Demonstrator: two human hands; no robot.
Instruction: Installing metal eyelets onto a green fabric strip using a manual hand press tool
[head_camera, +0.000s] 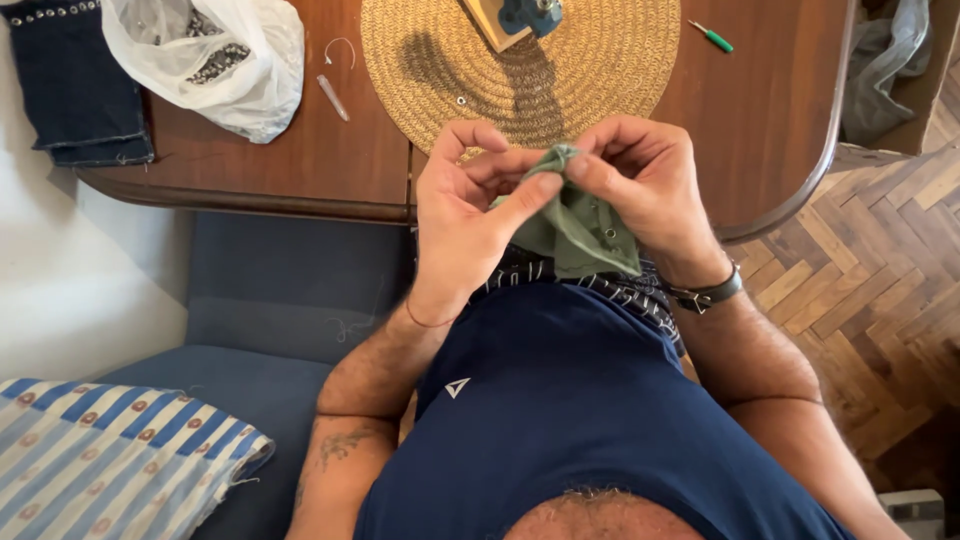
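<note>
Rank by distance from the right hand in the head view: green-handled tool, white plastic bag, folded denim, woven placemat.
From the right hand, which pinches the green cloth:
1. Woven placemat, just above the hand on the table.
2. Green-handled tool, upper right of the hand, past the mat.
3. White plastic bag, far across the table, upper left.
4. Folded denim, at the table's far left edge.

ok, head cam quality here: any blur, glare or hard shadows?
Head view: mostly sharp; slight motion blur along the left hand and wrist. Soft daylight, no glare. The tool on the round woven straw placemat casts a soft shadow. Green fabric piece reads clearly; right hand is crisp.
</note>
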